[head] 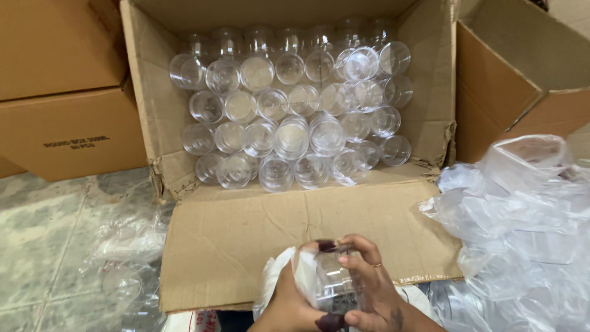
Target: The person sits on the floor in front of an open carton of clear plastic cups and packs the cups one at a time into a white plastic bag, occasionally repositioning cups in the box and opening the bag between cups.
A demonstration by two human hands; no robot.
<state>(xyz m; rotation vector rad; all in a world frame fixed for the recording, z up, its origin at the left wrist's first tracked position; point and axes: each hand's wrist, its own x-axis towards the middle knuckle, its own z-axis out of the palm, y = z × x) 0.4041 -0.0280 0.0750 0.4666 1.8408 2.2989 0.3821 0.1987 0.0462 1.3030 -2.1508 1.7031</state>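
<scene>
We grip the jar (329, 280) with both hands, left hand (289, 301) and right hand (375, 289) clasped round it; we hold firm, the plastic wrap (279, 270) looks slippery, box (295, 104) ahead

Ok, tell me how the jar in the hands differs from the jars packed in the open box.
The held jar is gripped by both hands, left hand and right hand, partly covered by a thin plastic bag; the boxed jars are bare. The held jar is single; the boxed jars sit in rows, bases facing the camera. All are clear plastic.
</scene>
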